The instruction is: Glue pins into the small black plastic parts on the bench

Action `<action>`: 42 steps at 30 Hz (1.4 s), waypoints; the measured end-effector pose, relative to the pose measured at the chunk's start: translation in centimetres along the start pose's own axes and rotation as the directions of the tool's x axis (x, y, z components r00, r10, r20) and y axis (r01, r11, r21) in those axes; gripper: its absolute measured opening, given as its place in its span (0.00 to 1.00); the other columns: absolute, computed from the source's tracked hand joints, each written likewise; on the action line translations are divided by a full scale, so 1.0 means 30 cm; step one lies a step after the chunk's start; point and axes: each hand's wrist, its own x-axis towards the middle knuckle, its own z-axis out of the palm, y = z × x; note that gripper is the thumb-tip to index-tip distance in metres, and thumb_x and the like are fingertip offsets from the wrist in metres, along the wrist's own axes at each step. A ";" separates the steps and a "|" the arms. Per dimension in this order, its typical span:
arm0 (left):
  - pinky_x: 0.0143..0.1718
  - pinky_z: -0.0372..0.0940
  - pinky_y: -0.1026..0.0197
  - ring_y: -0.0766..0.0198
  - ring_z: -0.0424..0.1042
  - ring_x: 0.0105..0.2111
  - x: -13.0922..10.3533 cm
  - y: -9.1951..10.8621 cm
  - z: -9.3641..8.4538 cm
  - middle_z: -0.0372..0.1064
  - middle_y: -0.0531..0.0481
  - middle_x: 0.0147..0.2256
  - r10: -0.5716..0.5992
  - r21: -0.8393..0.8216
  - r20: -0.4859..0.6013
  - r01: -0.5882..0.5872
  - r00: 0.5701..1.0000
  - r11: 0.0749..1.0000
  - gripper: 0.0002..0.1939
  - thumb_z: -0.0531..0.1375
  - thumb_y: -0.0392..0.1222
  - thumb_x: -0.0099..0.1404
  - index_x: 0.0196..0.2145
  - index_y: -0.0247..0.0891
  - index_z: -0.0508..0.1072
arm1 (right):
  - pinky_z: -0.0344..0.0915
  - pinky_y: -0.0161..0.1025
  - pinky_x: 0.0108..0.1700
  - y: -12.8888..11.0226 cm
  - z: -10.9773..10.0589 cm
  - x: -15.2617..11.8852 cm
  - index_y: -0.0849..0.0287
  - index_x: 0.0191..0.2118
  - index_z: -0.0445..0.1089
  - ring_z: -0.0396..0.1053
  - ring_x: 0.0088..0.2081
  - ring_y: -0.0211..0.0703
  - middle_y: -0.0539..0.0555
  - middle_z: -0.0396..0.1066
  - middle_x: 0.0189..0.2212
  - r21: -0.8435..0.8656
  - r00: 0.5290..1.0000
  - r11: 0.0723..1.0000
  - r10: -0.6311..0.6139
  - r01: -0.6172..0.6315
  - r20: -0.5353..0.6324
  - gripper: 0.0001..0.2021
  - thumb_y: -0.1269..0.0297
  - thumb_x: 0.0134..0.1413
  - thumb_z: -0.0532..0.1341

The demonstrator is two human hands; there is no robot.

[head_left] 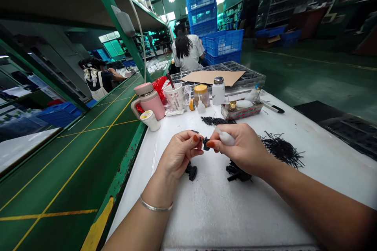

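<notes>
Forearms (291, 188), fingers (195, 139) holding black part (206, 144), squeeze bottle (227, 139)

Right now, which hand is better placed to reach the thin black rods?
Probably the right hand: it is nearer the rods, though it holds a bottle. The left hand would likely reach across.

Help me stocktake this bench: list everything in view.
Held bottle: 1, white, centre
Held part: 1, black, centre
Sticks: many, black, table right
Loose parts: several, black, centre
Mug: 1, pink, table left
Tub: 1, white, before mug
Cup: 1, white, beside mug
Jar: 1, yellow-lidded, beside cup
Capped bottle: 1, white, beside jar
Box: 1, reddish, table back
Cardboard: 1, brown, behind jar
Crates: several, blue, background
Belt: 1, green, left
Table: 1, white, foreground
People: 2, partly white clothes, background
Left hand: 1, orange thumbnail, centre
Right hand: 1, orange thumbnail, centre
</notes>
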 end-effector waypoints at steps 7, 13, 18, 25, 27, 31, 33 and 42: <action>0.27 0.67 0.70 0.71 0.66 0.26 0.002 -0.005 -0.004 0.67 0.49 0.26 0.014 0.023 0.020 -0.014 1.000 1.000 0.20 0.73 0.49 0.47 0.26 0.32 0.71 | 0.51 0.33 0.23 -0.001 0.001 -0.002 0.61 0.21 0.69 0.57 0.20 0.33 0.47 0.64 0.16 -0.091 0.998 0.994 -0.061 0.058 -0.028 0.12 0.62 0.53 0.62; 0.28 0.67 0.69 0.70 0.66 0.26 0.001 -0.009 -0.005 0.68 0.49 0.28 0.018 0.050 0.025 -0.019 1.000 0.999 0.20 0.72 0.50 0.48 0.26 0.32 0.71 | 0.51 0.33 0.23 -0.009 0.003 -0.003 0.60 0.21 0.69 0.56 0.20 0.33 0.47 0.63 0.16 -0.104 0.998 0.993 -0.057 0.053 -0.031 0.13 0.61 0.52 0.63; 0.28 0.67 0.69 0.71 0.66 0.26 0.002 -0.009 -0.007 0.67 0.49 0.27 0.013 0.056 0.022 -0.014 1.000 0.998 0.21 0.73 0.51 0.47 0.26 0.32 0.71 | 0.52 0.33 0.23 -0.010 0.001 -0.002 0.60 0.21 0.69 0.57 0.20 0.33 0.48 0.64 0.16 -0.110 0.998 0.993 -0.055 0.052 -0.026 0.12 0.62 0.51 0.63; 0.28 0.67 0.69 0.71 0.65 0.25 0.001 -0.006 -0.005 0.66 0.51 0.25 0.021 0.044 0.033 -0.022 0.999 0.999 0.20 0.73 0.50 0.48 0.26 0.32 0.71 | 0.51 0.32 0.22 -0.004 0.005 -0.002 0.61 0.22 0.70 0.57 0.20 0.33 0.47 0.65 0.16 -0.108 0.997 0.992 -0.067 0.063 -0.032 0.12 0.62 0.52 0.63; 0.28 0.67 0.70 0.71 0.65 0.25 0.000 -0.007 -0.006 0.66 0.51 0.25 0.020 0.044 0.035 -0.022 0.999 0.999 0.20 0.73 0.50 0.48 0.26 0.32 0.71 | 0.52 0.33 0.22 -0.004 0.005 -0.002 0.61 0.22 0.70 0.57 0.20 0.33 0.48 0.65 0.16 -0.114 0.998 0.992 -0.064 0.060 -0.029 0.12 0.62 0.53 0.63; 0.28 0.67 0.70 0.72 0.65 0.25 0.003 -0.010 -0.009 0.67 0.51 0.26 0.023 0.048 0.033 -0.025 0.999 0.999 0.19 0.72 0.49 0.49 0.26 0.32 0.72 | 0.51 0.32 0.22 -0.005 0.003 -0.003 0.61 0.21 0.69 0.57 0.20 0.33 0.47 0.64 0.16 -0.127 0.998 0.990 -0.064 0.060 -0.028 0.13 0.62 0.53 0.63; 0.27 0.67 0.69 0.72 0.65 0.25 0.006 -0.011 -0.009 0.67 0.50 0.26 0.031 0.056 0.028 -0.033 0.999 0.998 0.19 0.73 0.49 0.48 0.26 0.32 0.72 | 0.51 0.32 0.22 -0.004 0.001 -0.004 0.61 0.21 0.69 0.57 0.20 0.32 0.47 0.64 0.16 -0.137 0.997 0.988 -0.070 0.065 -0.026 0.13 0.62 0.53 0.63; 0.27 0.67 0.69 0.72 0.65 0.23 0.006 -0.014 -0.010 0.68 0.49 0.26 0.026 0.084 0.048 -0.030 0.999 0.996 0.19 0.73 0.48 0.48 0.25 0.31 0.71 | 0.51 0.32 0.24 0.006 0.000 -0.007 0.62 0.22 0.68 0.59 0.21 0.32 0.47 0.65 0.18 -0.189 0.990 0.973 -0.137 0.136 0.005 0.14 0.61 0.55 0.62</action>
